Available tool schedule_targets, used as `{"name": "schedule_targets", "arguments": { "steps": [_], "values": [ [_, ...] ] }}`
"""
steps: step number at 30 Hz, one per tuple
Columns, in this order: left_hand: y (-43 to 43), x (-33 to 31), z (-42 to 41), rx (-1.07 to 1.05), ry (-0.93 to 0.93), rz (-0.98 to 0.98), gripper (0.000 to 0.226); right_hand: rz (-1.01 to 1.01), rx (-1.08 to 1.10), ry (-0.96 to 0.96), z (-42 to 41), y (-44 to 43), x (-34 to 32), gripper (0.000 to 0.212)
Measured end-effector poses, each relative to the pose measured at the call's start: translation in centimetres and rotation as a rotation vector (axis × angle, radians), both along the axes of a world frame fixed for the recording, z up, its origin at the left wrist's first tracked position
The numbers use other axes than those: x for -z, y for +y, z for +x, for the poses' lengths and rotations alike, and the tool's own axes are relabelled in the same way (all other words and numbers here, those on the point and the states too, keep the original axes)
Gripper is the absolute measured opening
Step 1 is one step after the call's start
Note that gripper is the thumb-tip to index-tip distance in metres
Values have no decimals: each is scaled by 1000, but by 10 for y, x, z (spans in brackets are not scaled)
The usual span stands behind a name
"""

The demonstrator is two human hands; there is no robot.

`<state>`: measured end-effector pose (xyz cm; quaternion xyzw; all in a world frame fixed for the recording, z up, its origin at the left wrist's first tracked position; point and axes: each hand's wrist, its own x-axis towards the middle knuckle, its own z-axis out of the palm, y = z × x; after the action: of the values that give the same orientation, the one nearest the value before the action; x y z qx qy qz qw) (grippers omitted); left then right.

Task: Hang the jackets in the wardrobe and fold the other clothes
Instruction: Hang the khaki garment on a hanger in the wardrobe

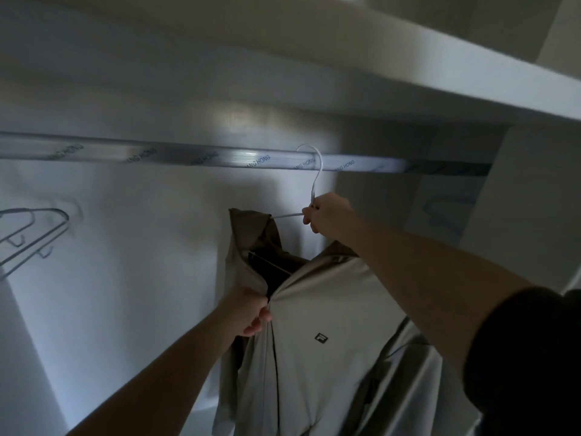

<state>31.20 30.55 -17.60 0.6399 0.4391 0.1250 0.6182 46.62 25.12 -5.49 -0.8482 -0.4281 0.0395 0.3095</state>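
A beige zip-up jacket [320, 366] with a small dark chest logo hangs on a white hanger [315, 180] inside the wardrobe. The hanger's hook sits over the silver rail [176, 157]. My right hand [327, 217] grips the hanger at the base of its hook, just above the jacket's collar. My left hand [251, 311] pinches the jacket's front edge at the top of the zip. The lower part of the jacket runs out of view at the bottom.
Grey hangers [28, 234] hang at the far left of the rail. A white shelf [408, 73] runs above the rail. The wardrobe's white side panel [534, 199] stands at the right, the back wall [141, 247] behind the jacket.
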Motion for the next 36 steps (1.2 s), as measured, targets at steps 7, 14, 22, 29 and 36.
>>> {"name": "schedule_targets", "arguments": {
  "steps": [7,14,22,29,36],
  "values": [
    [8,5,-4,58,38,136,26,-66,26,-227,0,-2,18,27],
    [0,16,-30,24,26,-53,10,108,-147,-955,-57,-71,118,52],
    [-1,22,-47,-22,56,-97,10,115,-543,-797,-67,-48,164,27],
    [4,28,-46,42,53,-86,10,101,-685,-652,-62,-40,159,20],
    [16,65,-48,228,265,706,8,23,-618,-541,-57,-32,151,18]
  ]
}}
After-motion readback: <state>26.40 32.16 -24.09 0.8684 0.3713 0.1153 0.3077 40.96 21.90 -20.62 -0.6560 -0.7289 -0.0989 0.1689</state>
